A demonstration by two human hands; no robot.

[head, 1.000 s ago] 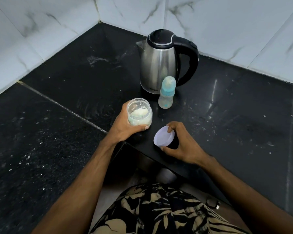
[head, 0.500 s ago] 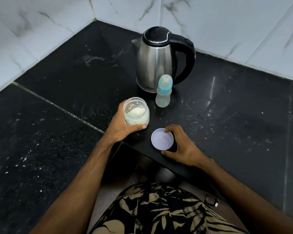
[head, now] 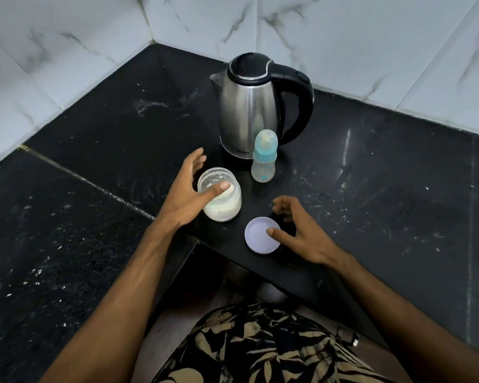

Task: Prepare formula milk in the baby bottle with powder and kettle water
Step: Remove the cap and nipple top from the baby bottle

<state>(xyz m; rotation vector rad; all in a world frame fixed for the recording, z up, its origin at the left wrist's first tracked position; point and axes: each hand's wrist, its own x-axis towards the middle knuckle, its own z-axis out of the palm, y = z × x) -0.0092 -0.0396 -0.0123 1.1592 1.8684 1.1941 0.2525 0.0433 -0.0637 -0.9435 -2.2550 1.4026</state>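
An uncapped glass jar (head: 224,208) of white powder stands on the black counter (head: 371,189). My left hand (head: 187,194) hovers beside and over it with fingers spread, the thumb across its mouth, not gripping. The jar's pale lid (head: 257,234) lies upside down to the right, near the counter edge. My right hand (head: 299,230) is just above it, fingers relaxed, thumb tip over the lid's rim. A baby bottle (head: 263,158) with a teal collar and clear cap stands behind, in front of a steel kettle (head: 249,106) with a black handle.
The counter forms an inner corner, with marble-tiled walls (head: 67,51) behind. Its front edge (head: 260,266) drops off right below the lid. White specks dot the stone surface. My patterned shorts show at the bottom.
My right hand set the lid down on the counter and let go. My left hand released the jar and opened its fingers.
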